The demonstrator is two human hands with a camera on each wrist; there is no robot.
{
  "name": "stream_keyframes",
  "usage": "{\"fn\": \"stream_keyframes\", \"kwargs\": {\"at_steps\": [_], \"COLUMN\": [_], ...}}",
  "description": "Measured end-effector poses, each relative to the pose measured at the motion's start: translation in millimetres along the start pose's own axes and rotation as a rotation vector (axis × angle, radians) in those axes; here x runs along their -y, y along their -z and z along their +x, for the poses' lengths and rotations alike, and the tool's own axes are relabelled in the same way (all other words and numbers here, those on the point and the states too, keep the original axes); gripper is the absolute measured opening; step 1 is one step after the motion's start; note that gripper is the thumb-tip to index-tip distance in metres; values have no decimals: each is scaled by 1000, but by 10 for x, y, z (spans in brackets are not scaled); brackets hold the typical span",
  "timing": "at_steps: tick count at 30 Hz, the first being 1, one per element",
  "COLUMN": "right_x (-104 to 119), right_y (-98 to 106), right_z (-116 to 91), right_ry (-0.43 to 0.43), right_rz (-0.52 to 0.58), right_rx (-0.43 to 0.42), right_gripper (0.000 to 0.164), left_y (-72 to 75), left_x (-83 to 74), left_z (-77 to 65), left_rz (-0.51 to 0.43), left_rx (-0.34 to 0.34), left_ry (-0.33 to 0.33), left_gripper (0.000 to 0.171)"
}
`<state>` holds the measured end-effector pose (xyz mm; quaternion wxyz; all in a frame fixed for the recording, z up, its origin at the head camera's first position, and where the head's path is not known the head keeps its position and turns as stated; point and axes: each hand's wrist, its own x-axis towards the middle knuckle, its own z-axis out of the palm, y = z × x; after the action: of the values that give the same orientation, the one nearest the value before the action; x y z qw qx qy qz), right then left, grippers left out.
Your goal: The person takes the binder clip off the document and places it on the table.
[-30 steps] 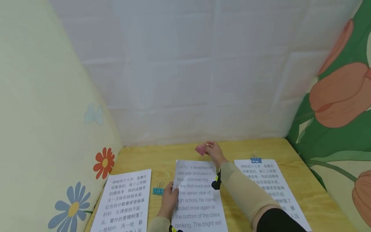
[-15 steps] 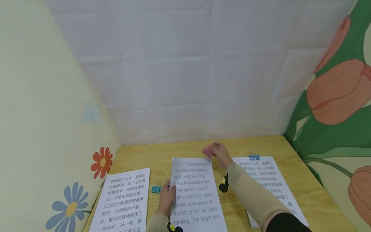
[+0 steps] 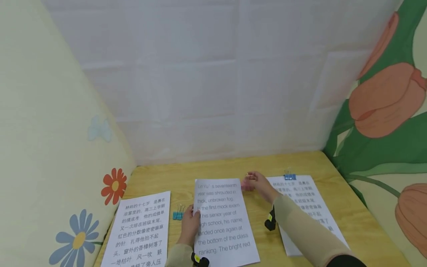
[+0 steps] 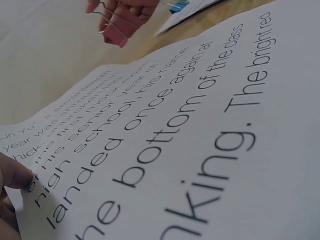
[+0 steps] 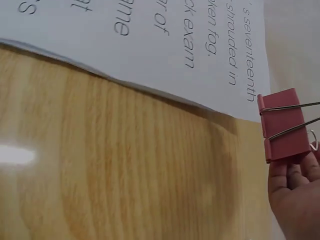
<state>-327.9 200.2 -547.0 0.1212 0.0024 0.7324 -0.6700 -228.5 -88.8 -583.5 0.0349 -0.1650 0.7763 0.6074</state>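
Observation:
A stack of paper sheets with English print is in the middle of the table. My left hand grips its left edge, the thumb lying over the top sheet. By the stack's top right corner, my right hand holds a red binder clip. In the right wrist view the clip's hinged back or mouth side faces the paper corner; whether they touch I cannot tell. Two wire handles stick out from the clip. In the left wrist view the clip appears beyond the paper's far edge.
To the left lies a Chinese-print sheet stack, with a blue binder clip on the table beside it. On the right, another Chinese-print stack carries a blue binder clip on its top edge. A white cloth wall rises behind the wooden table.
My right hand has moved right and nearer with the red clip, from behind the English stack to its top right corner. The left hand keeps its grip on the paper.

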Motion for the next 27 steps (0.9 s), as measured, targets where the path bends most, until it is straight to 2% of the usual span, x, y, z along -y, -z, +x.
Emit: {"fn": "stream_keyframes", "kwargs": {"at_steps": [8, 14, 27], "right_x": [-241, -299, -322], "right_y": [72, 72, 125], "right_z": [-179, -246, -338], "right_ry": [-15, 3, -65], "right_rz": [-116, -198, -183], "right_rx": [39, 76, 125], "right_gripper": [60, 63, 64], "left_y": [-11, 4, 28], "left_x": [-5, -20, 40], "left_z": [3, 16, 33], "left_rz": [5, 30, 23], "left_rx": [2, 7, -2], "left_ry": [10, 11, 14], "left_gripper": [41, 41, 42]}}
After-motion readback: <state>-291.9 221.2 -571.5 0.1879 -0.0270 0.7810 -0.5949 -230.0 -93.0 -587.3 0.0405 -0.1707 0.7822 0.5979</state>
